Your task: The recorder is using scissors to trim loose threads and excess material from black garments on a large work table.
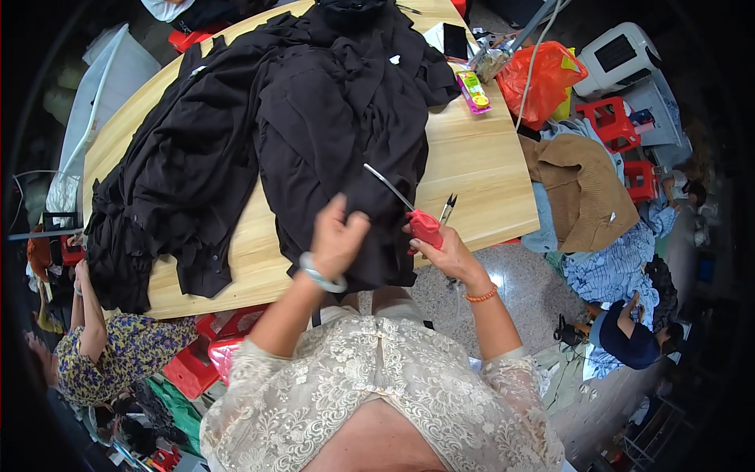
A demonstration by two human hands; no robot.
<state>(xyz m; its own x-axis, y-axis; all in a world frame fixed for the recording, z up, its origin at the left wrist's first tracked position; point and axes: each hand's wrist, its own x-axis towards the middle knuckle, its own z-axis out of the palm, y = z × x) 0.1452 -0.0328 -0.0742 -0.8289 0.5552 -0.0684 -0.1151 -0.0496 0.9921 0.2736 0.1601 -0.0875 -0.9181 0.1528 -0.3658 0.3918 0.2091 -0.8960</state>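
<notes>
My right hand [448, 252] is closed around the red handle of a tool [425, 229]. Its thin metal shaft points up and left over a black garment [346, 149]. Just beyond those fingers show the tips of small thread snips [448, 206]; whether the hand holds them too, I cannot tell. My left hand [338, 240], slightly blurred, is over the near part of the black cloth, thumb and forefinger apart and nothing visible in it. The other fingers are partly hidden. More black garments [189, 157], one with buttons, lie heaped to the left on the wooden table [484, 169].
A small pink-and-yellow pack [473, 92] and a dark phone-like object [454, 41] are at the table's far right. Beyond that edge are a red plastic bag [539, 82], a brown knit garment [586, 189] and red stools [609, 126]. A person in patterned clothing [118, 354] sits at left.
</notes>
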